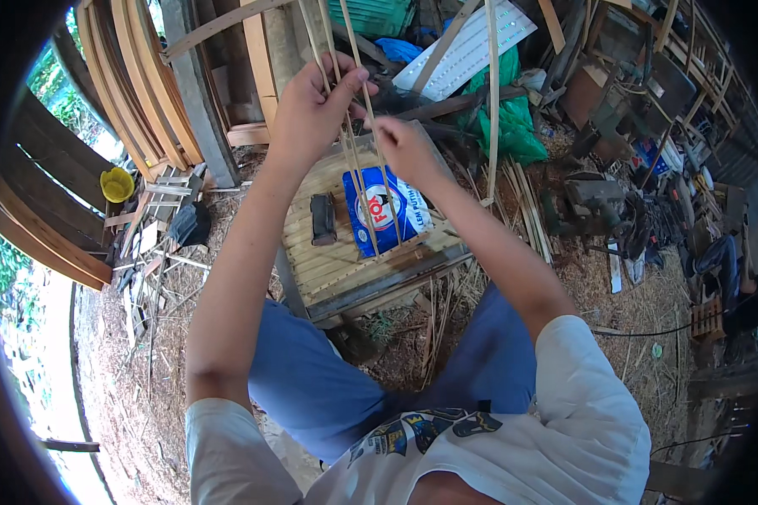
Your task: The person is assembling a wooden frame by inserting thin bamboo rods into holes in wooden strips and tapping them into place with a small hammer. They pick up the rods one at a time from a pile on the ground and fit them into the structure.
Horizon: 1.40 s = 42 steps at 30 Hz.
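Note:
Several thin pale wooden strips (355,181) run from the top of the view down to a low slatted table (312,273). My left hand (324,105) is raised above the table's far side, its fingers pinched round the strips. Just right of it and a little lower, my right hand (408,151) is closed with its fingers curled against the strips; whatever its fingertips hold is hidden. Beneath the strips a blue and white plastic packet (413,215) lies on the table, beside a dark rectangular block (322,220). A narrow strip with a row of dots (366,264) lies near the front edge.
Another long strip (493,101) rises right of the table. Behind are green plastic bags (514,126) and a white perforated panel (480,50). Curved wooden boards (139,84) and a yellow bowl (117,184) stand left. A bench vise (589,202) and clutter fill the right.

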Each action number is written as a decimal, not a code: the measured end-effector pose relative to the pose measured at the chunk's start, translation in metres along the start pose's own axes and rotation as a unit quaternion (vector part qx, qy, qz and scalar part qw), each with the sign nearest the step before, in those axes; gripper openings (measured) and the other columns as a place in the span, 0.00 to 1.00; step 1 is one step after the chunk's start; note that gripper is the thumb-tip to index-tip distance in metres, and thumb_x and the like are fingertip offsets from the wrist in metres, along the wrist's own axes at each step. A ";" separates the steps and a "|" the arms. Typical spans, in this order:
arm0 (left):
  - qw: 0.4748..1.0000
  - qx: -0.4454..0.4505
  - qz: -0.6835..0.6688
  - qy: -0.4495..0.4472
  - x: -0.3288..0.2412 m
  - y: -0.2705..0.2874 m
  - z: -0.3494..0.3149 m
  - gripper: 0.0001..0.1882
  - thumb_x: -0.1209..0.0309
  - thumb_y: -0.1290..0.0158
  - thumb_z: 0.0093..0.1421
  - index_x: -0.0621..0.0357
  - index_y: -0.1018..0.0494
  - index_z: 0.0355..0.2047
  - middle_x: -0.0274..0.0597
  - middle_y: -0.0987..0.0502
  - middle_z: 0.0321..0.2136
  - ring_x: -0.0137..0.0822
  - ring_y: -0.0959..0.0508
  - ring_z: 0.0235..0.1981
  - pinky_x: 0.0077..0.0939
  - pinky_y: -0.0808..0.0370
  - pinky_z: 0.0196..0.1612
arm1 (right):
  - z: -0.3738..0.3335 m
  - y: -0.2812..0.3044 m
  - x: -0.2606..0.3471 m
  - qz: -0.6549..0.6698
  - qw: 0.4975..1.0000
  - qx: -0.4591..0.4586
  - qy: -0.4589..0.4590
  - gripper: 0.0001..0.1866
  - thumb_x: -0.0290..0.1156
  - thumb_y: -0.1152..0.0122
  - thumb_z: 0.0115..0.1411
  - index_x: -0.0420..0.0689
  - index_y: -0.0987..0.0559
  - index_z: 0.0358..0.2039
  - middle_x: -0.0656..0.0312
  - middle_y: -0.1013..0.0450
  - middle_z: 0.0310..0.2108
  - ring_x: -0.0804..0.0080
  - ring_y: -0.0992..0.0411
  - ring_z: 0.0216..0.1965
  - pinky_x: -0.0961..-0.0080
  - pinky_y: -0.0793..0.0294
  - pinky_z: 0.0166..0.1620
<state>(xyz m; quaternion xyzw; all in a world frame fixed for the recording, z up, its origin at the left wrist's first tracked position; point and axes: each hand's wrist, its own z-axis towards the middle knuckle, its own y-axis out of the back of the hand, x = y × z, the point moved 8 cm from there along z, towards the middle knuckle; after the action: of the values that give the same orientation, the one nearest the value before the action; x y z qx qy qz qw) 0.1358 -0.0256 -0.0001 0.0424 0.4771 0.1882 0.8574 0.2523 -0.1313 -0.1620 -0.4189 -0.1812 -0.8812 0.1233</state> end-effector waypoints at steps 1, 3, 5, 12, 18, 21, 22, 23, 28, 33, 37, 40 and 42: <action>1.000 -0.002 0.001 -0.001 0.003 0.001 0.000 0.09 0.68 0.46 0.71 0.63 0.28 0.42 0.40 0.16 0.34 0.25 0.19 0.27 0.19 0.22 0.32 | -0.006 -0.016 -0.005 -0.046 0.997 0.068 0.009 0.11 0.26 0.47 0.68 0.39 0.22 0.48 0.58 0.24 0.31 0.67 0.27 0.29 0.69 0.27 0.37; 1.000 -0.008 -0.010 -0.017 0.001 0.003 -0.002 0.09 0.68 0.46 0.71 0.63 0.28 0.42 0.40 0.16 0.34 0.25 0.19 0.27 0.19 0.22 0.31 | -0.020 -0.033 -0.013 -0.055 0.993 0.101 -0.014 0.12 0.26 0.45 0.67 0.39 0.21 0.48 0.55 0.23 0.32 0.63 0.25 0.31 0.68 0.26 0.38; 1.000 -0.009 -0.014 -0.018 -0.004 -0.004 -0.002 0.09 0.68 0.46 0.71 0.63 0.28 0.42 0.41 0.16 0.34 0.25 0.19 0.26 0.19 0.22 0.31 | -0.032 -0.038 -0.035 -0.074 0.988 0.127 -0.037 0.13 0.26 0.44 0.65 0.38 0.21 0.49 0.52 0.22 0.33 0.59 0.24 0.33 0.66 0.24 0.40; 1.000 -0.001 -0.009 0.022 -0.004 0.000 -0.008 0.10 0.68 0.46 0.71 0.63 0.28 0.42 0.41 0.16 0.33 0.25 0.20 0.25 0.18 0.23 0.30 | -0.022 0.012 0.017 -0.073 0.996 -0.044 0.022 0.10 0.24 0.40 0.64 0.38 0.21 0.46 0.54 0.21 0.37 0.66 0.22 0.37 0.70 0.23 0.41; 0.999 -0.002 -0.024 0.036 0.002 -0.005 -0.003 0.09 0.69 0.46 0.71 0.63 0.28 0.43 0.41 0.16 0.33 0.24 0.20 0.26 0.19 0.22 0.32 | 0.025 0.101 0.211 -0.206 0.901 -0.212 0.318 0.09 0.24 0.36 0.62 0.43 0.19 0.43 0.58 0.22 0.36 0.61 0.22 0.38 0.67 0.25 0.41; 1.000 0.005 -0.016 0.022 0.000 -0.005 0.001 0.08 0.70 0.47 0.72 0.63 0.28 0.43 0.42 0.16 0.34 0.24 0.20 0.27 0.19 0.22 0.32 | 0.054 0.107 0.264 -0.271 0.839 -0.177 0.437 0.11 0.29 0.34 0.61 0.45 0.18 0.44 0.60 0.22 0.37 0.59 0.23 0.40 0.65 0.25 0.45; 1.000 0.010 0.012 0.014 -0.002 -0.005 0.001 0.08 0.70 0.48 0.72 0.63 0.28 0.43 0.42 0.16 0.34 0.24 0.20 0.27 0.20 0.22 0.33 | 0.054 0.097 0.279 -0.331 0.779 -0.161 0.507 0.12 0.32 0.32 0.61 0.47 0.18 0.45 0.61 0.22 0.38 0.59 0.23 0.41 0.63 0.26 0.47; 1.000 0.013 0.014 0.014 -0.001 -0.008 0.002 0.08 0.70 0.48 0.72 0.63 0.28 0.43 0.42 0.16 0.34 0.24 0.20 0.27 0.20 0.22 0.33 | 0.056 0.097 0.289 -0.331 0.780 -0.164 0.505 0.12 0.32 0.32 0.61 0.47 0.18 0.45 0.61 0.22 0.38 0.59 0.23 0.41 0.63 0.26 0.47; 1.000 0.013 -0.012 0.007 -0.001 -0.007 0.002 0.07 0.71 0.48 0.72 0.64 0.29 0.43 0.41 0.17 0.32 0.24 0.20 0.30 0.20 0.22 0.36 | 0.090 0.083 0.283 -0.337 0.848 0.002 0.409 0.14 0.33 0.38 0.68 0.42 0.20 0.51 0.55 0.25 0.48 0.54 0.29 0.52 0.55 0.31 0.57; 1.000 0.016 -0.004 0.006 -0.007 -0.009 0.000 0.07 0.71 0.47 0.72 0.64 0.29 0.42 0.40 0.17 0.32 0.25 0.20 0.32 0.20 0.23 0.37 | 0.098 0.079 0.277 -0.354 0.792 -0.038 0.495 0.13 0.39 0.33 0.61 0.51 0.17 0.46 0.64 0.22 0.40 0.58 0.24 0.43 0.60 0.27 0.49; 1.000 0.019 0.002 -0.003 -0.008 -0.009 0.001 0.07 0.71 0.47 0.71 0.64 0.29 0.41 0.41 0.17 0.32 0.26 0.19 0.33 0.22 0.21 0.38 | 0.107 0.074 0.275 -0.341 0.824 -0.004 0.453 0.11 0.34 0.37 0.64 0.50 0.17 0.46 0.64 0.22 0.39 0.61 0.24 0.42 0.63 0.26 0.46; 1.000 0.027 -0.015 -0.007 -0.013 -0.011 -0.001 0.07 0.71 0.47 0.71 0.65 0.29 0.41 0.41 0.17 0.32 0.27 0.18 0.34 0.22 0.20 0.39 | 0.103 0.070 0.277 -0.342 0.819 -0.003 0.461 0.10 0.29 0.37 0.64 0.46 0.17 0.46 0.63 0.23 0.37 0.62 0.23 0.40 0.65 0.26 0.42; 1.000 0.026 -0.014 -0.008 -0.008 -0.008 -0.001 0.07 0.71 0.47 0.71 0.65 0.29 0.41 0.42 0.17 0.32 0.27 0.18 0.34 0.22 0.20 0.39 | 0.102 0.068 0.278 -0.340 0.825 -0.001 0.452 0.10 0.27 0.38 0.65 0.46 0.17 0.46 0.62 0.24 0.37 0.61 0.24 0.40 0.65 0.26 0.41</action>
<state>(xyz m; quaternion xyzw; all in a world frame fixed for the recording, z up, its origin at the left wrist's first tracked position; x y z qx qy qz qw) 0.1340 -0.0363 0.0037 0.0594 0.4753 0.1636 0.8624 0.1763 -0.1675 0.1294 0.1143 -0.2351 -0.9581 -0.1171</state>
